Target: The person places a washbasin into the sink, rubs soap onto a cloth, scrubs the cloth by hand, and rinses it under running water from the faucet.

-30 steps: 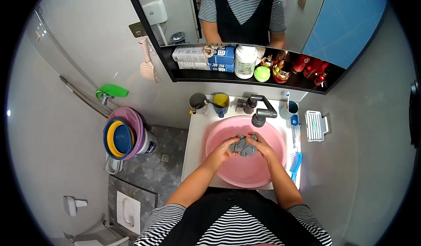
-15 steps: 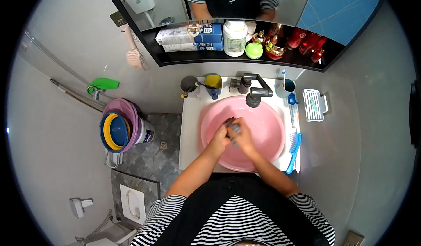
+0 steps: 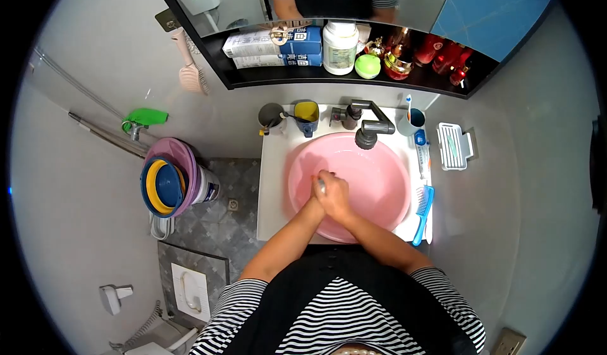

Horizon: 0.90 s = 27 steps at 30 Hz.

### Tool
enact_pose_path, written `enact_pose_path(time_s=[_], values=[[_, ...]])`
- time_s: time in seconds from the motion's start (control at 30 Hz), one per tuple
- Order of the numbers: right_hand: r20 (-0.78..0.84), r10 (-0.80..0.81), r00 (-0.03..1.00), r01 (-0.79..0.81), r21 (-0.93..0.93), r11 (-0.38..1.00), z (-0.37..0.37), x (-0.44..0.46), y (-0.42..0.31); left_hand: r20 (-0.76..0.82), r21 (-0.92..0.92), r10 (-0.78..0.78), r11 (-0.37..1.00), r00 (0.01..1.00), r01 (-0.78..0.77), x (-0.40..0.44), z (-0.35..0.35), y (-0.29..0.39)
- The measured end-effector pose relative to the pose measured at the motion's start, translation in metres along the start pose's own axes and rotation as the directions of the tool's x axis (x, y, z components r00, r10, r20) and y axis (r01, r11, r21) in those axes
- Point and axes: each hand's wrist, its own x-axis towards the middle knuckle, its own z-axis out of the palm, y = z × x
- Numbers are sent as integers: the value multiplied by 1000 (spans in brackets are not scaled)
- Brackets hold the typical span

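Over the left half of a pink basin, my two hands are pressed together. My right hand is wrapped round a grey cloth, of which only a small bit shows between the fingers. Beneath and to the left of it, my left hand is closed on the same cloth and mostly covered by the right. The basin sits on the white washstand, below the dark faucet.
Two cups, a grey one and a blue-yellow one, stand behind the basin. At right are a toothbrush cup and blue comb. A shelf with bottles overhangs the back; stacked basins stand left.
My hands have come together from either side of the spread cloth, which is now bunched and mostly hidden in them. The view has tilted, so the basin sits higher in the picture.
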Motion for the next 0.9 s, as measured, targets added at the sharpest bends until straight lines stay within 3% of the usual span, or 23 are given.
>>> enact_pose_path(time_s=[0.07, 0.13, 0.2, 0.27, 0.33, 0.37, 0.5, 0.53, 0.57, 0.6, 0.63, 0.67, 0.7, 0.73, 0.8, 0.87, 0.9], values=[[-7, 57, 998, -57, -106, 993, 4, 4, 54, -77, 50, -60, 997, 995, 64, -13, 9, -6], [31, 294, 955, -284, -183, 941, -10, 26, 84, -92, 84, -73, 993, 993, 81, -16, 30, 4], [-22, 301, 953, -301, -141, 943, -12, 32, 93, -180, 190, -176, 959, 968, 210, -27, 43, 12], [-61, 318, 946, -322, -103, 941, -18, 31, 107, -146, 127, -229, 961, 962, 247, -27, 37, 25], [-33, 453, 891, -423, 303, 854, -27, 36, 126, -72, 113, -204, 971, 976, 211, -34, 42, 40], [40, 511, 858, -449, 540, 712, -30, 39, 128, -99, 222, -88, 969, 991, 108, -28, 29, 41], [89, 481, 872, -439, 575, 690, -21, 26, 105, -172, 149, -94, 981, 981, 120, -30, 21, 41], [125, 377, 918, -387, 494, 779, -1, 17, 100, -151, 70, -189, 977, 970, 201, -33, 28, 38], [175, 311, 934, -355, 547, 758, 1, 6, 62, -123, -9, -282, 959, 951, 283, -34, 32, 35], [182, 203, 962, -270, 525, 807, 8, -6, 38, -125, -4, -288, 957, 949, 290, -27, 27, 32], [194, 91, 977, -179, 503, 846, 12, -15, 18, 138, -50, -296, 951, 945, 305, -12, 12, 28], [208, 82, 975, -145, 310, 940, 6, -19, -7, 388, -94, -272, 939, 880, 331, 1, -4, 25], [257, 65, 964, -138, 280, 950, -3, -16, -26, 611, -130, -217, 921, 761, 367, 7, -13, 22], [307, 47, 950, -129, 251, 959, -8, -13, -36, 607, -130, -221, 920, 763, 370, 5, -11, 19], [120, -171, 978, 163, 74, 984, 12, -9, 8, 299, -67, -187, 974, 936, 216, -4, 0, 6], [243, -65, 968, 146, -334, 931, 19, 25, 71, -28, 52, -83, 995, 996, 84, -10, 16, -4], [141, 66, 988, -23, -287, 958, 10, 40, 81, -188, 129, -11, 991, 982, 36, -13, 18, -5]])
